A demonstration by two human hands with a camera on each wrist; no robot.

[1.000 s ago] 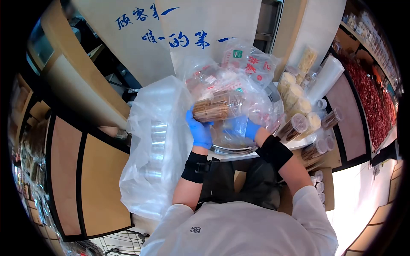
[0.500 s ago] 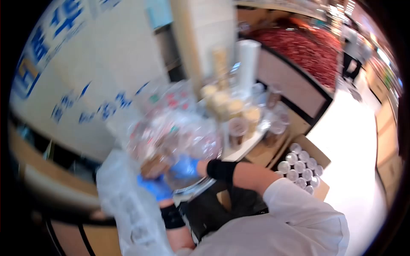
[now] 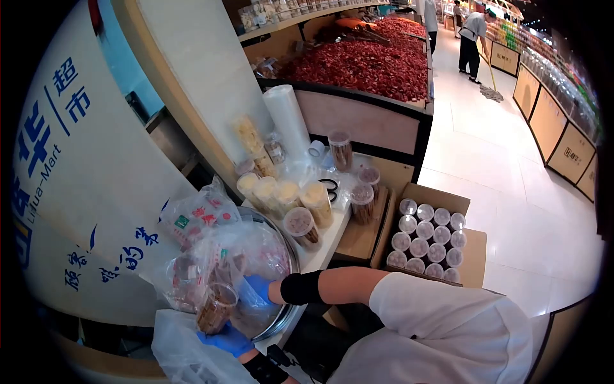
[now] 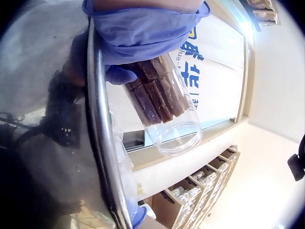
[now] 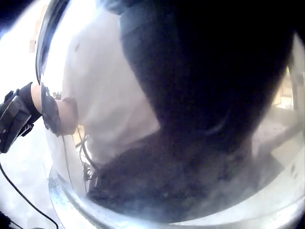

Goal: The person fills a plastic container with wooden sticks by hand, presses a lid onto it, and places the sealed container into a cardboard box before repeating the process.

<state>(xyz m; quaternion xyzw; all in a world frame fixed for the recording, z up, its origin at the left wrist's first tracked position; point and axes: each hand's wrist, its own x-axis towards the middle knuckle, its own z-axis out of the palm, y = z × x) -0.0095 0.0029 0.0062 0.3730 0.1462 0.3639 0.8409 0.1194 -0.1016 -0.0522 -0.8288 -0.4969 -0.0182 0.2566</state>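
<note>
My blue-gloved left hand [image 3: 229, 340] grips a clear jar [image 3: 216, 308] of brown sticks, tilted beside the metal basin [image 3: 294, 256]. In the left wrist view the glove [image 4: 143, 36] wraps one end of the jar [image 4: 164, 98]; the clear end points away from it. Plastic bags [image 3: 246, 246] with red print fill the basin. Over the basin, my right hand [image 3: 259, 288] is among the bags, its fingers hidden by plastic. The shiny basin wall [image 5: 205, 143] fills most of the right wrist view, which does not show the right hand.
Jars of pale pieces [image 3: 314, 200], a brown-filled jar [image 3: 302, 225], scissors [image 3: 330, 188] and a plastic roll [image 3: 286, 118] stand or lie right of the basin. A carton [image 3: 464, 246] holds several lidded jars. A person [image 3: 472, 38] mops the aisle. White plastic [image 3: 179, 352] lies at lower left.
The head view has swung to the right, showing the carton and aisle. The jar, held before nearly level, now stands steeper in my left hand. My right hand stays among the bags.
</note>
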